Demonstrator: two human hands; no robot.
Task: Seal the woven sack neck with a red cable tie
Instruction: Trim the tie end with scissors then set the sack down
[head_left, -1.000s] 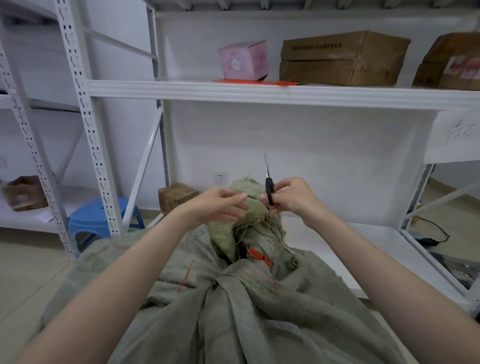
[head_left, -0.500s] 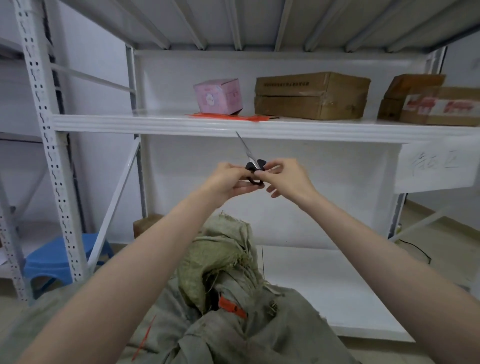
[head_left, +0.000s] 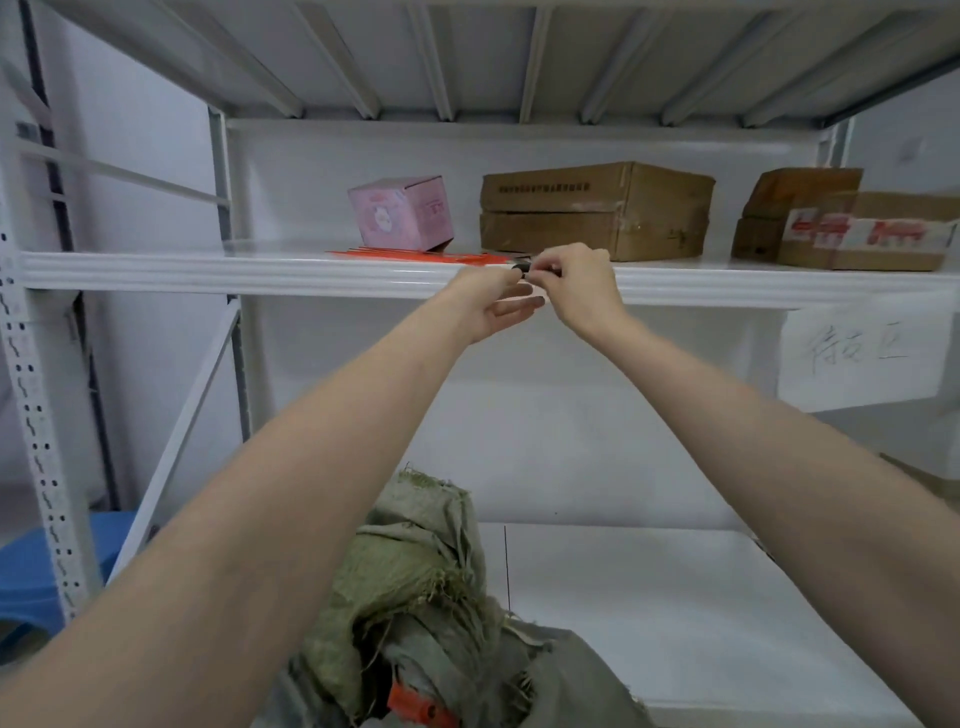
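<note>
hands, left hand (head_left: 491, 304) and right hand (head_left: 579, 286), pinch a dark object (head_left: 521, 268), maybe scissors, at shelf edge (head_left: 260, 270).

White shelf (head_left: 311, 270) carries pink box (head_left: 399, 212), red cable ties (head_left: 415, 254), brown cartons (head_left: 597, 210)

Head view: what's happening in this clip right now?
A person has both hands up at the middle shelf. The left hand and right hand meet on a small dark item, likely scissors, beside spare red ties. Below, the sack stands untouched, its neck already cinched with a red tie.
</note>
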